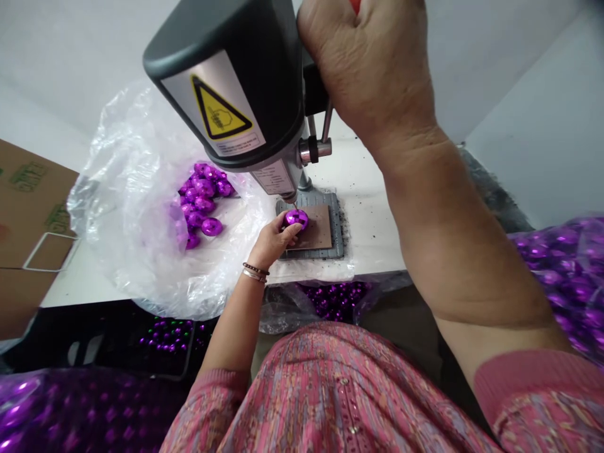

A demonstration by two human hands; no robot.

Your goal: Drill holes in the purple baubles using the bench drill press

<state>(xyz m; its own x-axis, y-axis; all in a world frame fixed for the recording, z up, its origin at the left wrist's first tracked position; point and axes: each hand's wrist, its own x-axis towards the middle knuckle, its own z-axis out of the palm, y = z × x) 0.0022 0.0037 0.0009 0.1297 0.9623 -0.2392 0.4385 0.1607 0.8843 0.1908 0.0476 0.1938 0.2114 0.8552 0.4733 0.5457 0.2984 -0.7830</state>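
A shiny purple faceted ball [296, 219] is pinched between the thumb and fingers of my left hand [276, 241]. It rests over a brown board [317, 229] on the grey base [337, 242] of a bench drill press [226, 82]. The thin drill bit [296, 205] comes down to the top of the ball; whether it has entered the surface I cannot tell. High on the right, my right hand [368, 63] is closed around the drill press's feed handle, of which a bit of red shows at the top edge. Most of that handle is hidden by the hand.
Left of the drill, a clear plastic bag [127, 207] lies open with several purple balls [205, 189] inside. A cardboard box [33, 220] stands at far left. More bagged purple balls [566, 277] sit at right. Dark shavings dot the white table [372, 220].
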